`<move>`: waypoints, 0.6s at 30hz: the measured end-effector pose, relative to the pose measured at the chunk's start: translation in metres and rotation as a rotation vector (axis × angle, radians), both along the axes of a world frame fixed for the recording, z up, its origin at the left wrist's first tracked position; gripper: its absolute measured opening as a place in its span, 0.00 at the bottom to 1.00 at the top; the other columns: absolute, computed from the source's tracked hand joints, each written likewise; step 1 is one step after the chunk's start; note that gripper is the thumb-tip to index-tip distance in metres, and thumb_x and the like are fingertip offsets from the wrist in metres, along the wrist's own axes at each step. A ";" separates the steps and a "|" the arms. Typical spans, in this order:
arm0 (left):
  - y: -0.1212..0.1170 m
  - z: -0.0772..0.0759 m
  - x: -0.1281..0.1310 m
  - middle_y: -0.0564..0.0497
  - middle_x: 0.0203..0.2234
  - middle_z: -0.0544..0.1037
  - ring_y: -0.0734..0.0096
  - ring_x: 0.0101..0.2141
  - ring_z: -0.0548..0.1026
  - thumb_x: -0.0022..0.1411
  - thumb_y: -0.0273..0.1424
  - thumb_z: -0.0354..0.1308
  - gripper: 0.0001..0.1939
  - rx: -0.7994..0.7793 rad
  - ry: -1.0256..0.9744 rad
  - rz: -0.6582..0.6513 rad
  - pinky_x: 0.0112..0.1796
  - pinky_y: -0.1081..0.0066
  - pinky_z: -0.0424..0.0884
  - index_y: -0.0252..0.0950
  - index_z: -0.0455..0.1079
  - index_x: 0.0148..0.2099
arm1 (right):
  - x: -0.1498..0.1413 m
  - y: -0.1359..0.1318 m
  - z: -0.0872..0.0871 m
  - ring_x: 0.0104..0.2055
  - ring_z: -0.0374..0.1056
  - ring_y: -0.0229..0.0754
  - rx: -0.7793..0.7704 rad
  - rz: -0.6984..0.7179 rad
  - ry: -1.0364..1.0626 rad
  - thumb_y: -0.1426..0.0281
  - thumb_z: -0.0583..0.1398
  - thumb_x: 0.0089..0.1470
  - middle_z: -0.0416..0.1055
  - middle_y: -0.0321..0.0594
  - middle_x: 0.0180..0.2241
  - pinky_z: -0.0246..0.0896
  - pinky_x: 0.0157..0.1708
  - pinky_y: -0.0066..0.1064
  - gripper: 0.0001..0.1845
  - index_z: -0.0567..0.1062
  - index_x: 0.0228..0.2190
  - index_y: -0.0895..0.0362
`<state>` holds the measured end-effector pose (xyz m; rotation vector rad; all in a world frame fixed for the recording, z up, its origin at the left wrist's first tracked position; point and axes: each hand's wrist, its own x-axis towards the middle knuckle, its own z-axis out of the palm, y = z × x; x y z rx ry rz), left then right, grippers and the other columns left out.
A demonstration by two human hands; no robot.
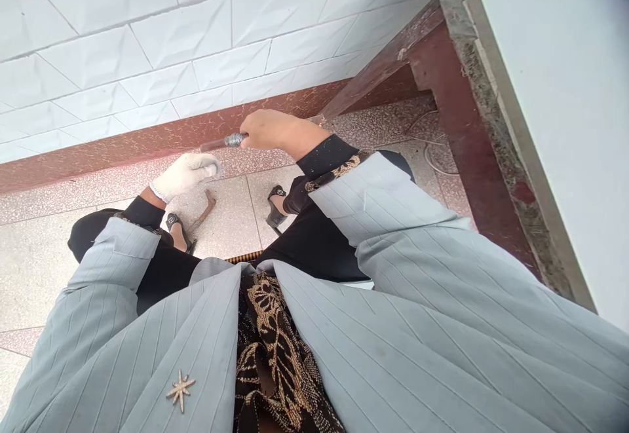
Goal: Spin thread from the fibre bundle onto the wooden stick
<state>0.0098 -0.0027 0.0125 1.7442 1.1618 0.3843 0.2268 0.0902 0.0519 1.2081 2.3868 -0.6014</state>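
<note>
Skirting: a red-brown, pale-veined strip [162, 130] along the foot of the wall; the places below are told from it.
Wall: white tiles [181, 33] with moulded, slanting faces, rising directly above the skirting, their joints grey.
Floor: a pinkish speckled band [98, 181] next to the skirting, then paler speckled tiles [230, 213] farther out from it, with thin joints.
Frame: red-brown timbers [457, 112] at the skirting's right end, one slanting brace [383, 59] crossing in front of it; a white slab [555, 92] with a rough grey edge above them.
Cord: a pale loop [432, 154] on the floor, near the skirting's right end.
Right hand: the bare right hand [268, 130], in front of the skirting, closed round a wire-wrapped rod [230, 141].
Rod: just in front of the skirting, its grey coil next to the fingers, its brown end pointing left; whether it touches the skirting, I cannot tell.
Left hand: the white-gloved left hand [181, 176], farther out from the skirting than the right, fingers curled; whether they grip anything, I cannot tell.
Curved object: brown, unclear in kind [209, 206], on the floor farther from the skirting than the glove.
Shoes: black, one [175, 225] beside the curved object, the other [275, 209] to its right, both well out from the skirting.
</note>
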 end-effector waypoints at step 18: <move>0.003 -0.014 0.002 0.55 0.22 0.66 0.77 0.21 0.61 0.64 0.37 0.55 0.10 -0.218 -0.148 0.100 0.24 0.74 0.57 0.34 0.70 0.37 | 0.017 0.012 0.017 0.30 0.64 0.32 -0.284 -0.444 0.700 0.70 0.52 0.70 0.75 0.40 0.37 0.61 0.31 0.25 0.12 0.72 0.36 0.58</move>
